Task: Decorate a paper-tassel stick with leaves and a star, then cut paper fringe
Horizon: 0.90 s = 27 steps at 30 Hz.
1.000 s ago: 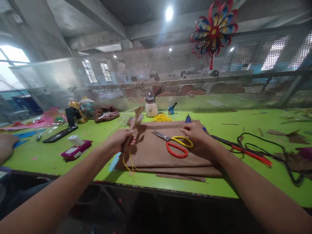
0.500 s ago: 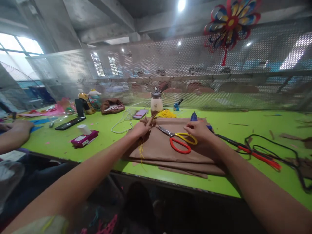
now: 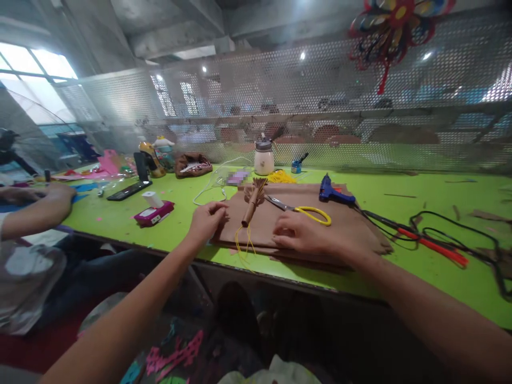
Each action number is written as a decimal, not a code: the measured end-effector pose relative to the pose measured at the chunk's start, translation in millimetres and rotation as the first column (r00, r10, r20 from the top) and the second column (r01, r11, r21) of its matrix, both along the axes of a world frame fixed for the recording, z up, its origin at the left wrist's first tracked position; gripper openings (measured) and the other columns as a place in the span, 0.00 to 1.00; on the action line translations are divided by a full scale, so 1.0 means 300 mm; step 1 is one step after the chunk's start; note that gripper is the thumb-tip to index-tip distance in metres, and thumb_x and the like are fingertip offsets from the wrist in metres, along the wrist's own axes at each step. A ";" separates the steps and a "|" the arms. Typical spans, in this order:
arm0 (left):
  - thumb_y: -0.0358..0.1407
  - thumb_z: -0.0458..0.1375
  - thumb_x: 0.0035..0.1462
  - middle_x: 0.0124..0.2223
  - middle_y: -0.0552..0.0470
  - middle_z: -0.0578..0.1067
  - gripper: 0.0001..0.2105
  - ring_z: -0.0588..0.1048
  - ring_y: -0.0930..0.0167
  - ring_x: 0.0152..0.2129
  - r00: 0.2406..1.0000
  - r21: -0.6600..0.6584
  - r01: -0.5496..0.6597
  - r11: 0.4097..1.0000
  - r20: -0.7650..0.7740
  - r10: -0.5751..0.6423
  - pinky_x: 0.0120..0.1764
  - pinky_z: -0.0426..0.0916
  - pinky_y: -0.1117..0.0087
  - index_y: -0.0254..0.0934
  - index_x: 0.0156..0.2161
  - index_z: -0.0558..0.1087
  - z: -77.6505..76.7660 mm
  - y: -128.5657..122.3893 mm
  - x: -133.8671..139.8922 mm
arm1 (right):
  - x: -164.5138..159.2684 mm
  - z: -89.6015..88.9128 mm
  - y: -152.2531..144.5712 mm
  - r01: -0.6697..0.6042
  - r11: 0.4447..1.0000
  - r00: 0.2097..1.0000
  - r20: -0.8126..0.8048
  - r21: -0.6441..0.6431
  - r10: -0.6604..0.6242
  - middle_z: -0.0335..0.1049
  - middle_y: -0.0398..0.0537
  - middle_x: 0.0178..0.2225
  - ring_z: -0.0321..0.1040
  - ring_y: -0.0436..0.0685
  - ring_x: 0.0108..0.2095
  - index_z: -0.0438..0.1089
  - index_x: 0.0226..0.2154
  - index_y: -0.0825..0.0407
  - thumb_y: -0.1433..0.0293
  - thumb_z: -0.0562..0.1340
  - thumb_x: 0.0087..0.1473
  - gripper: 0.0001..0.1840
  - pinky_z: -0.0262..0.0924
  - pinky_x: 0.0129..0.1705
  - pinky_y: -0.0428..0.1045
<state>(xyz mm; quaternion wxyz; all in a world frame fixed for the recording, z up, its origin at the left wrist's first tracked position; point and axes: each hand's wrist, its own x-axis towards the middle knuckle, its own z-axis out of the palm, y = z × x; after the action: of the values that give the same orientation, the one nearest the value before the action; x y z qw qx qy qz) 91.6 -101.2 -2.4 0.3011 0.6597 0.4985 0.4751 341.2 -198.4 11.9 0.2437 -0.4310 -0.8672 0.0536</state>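
A stack of brown paper sheets (image 3: 348,226) lies on the green table (image 3: 188,205). On it rests a rolled brown paper bundle (image 3: 252,202) with yellow strings hanging from its near end. My left hand (image 3: 206,221) hovers at the stack's left edge, fingers loosely curled, holding nothing. My right hand (image 3: 308,237) lies flat on the stack's near part, covering the red handle of the scissors (image 3: 302,210). The yellow handle and the blades show beyond my fingers. A blue glue gun (image 3: 332,193) sits on the stack's far side.
A pink packet with a white roll (image 3: 154,210), a black phone (image 3: 124,191), a brown pouch (image 3: 192,164), a white jar (image 3: 264,160) and yellow thread (image 3: 282,177) lie farther back. Black and red cables (image 3: 432,240) trail right. Another person's arm (image 3: 34,210) rests at left. A mesh screen backs the table.
My left hand let go of the rolled bundle, which now lies on the stack, and drew back to the left edge. My right hand slid nearer over the scissors. The view tilted down.
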 end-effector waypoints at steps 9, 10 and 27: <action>0.41 0.58 0.47 0.39 0.48 0.74 0.15 0.73 0.69 0.34 0.991 0.165 -0.130 0.978 -0.003 0.132 0.38 0.68 0.70 0.36 0.39 0.72 -0.081 -0.149 -0.082 | -0.109 -0.067 -0.033 -0.045 0.985 0.962 0.273 0.164 -0.001 0.66 0.53 0.36 0.57 0.58 0.38 0.68 0.38 0.55 0.69 0.57 0.53 0.10 0.52 0.40 0.52; 0.42 0.58 0.47 0.38 0.48 0.74 0.15 0.73 0.69 0.34 0.977 0.152 -0.214 0.965 0.035 0.211 0.38 0.68 0.70 0.35 0.39 0.71 -0.091 -0.152 -0.110 | -0.118 -0.079 -0.026 -0.022 0.983 0.953 0.302 0.182 -0.035 0.66 0.54 0.35 0.57 0.58 0.37 0.68 0.36 0.56 0.70 0.55 0.54 0.09 0.52 0.39 0.52; 0.28 0.45 0.49 0.40 0.47 0.75 0.19 0.75 0.69 0.38 0.914 0.174 -0.204 0.963 -0.319 0.251 0.43 0.67 0.67 0.33 0.47 0.66 -0.147 -0.159 -0.216 | -0.164 -0.124 0.007 0.112 0.975 0.873 0.449 0.191 -0.189 0.67 0.55 0.35 0.59 0.59 0.37 0.67 0.35 0.56 0.77 0.54 0.52 0.09 0.52 0.40 0.52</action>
<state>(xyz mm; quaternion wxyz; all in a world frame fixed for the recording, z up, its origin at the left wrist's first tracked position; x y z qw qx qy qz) 26.9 -148.8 -46.4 0.1076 0.6880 0.5822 0.4197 291.9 -196.4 -25.2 0.0661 -0.4769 -0.8653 -0.1397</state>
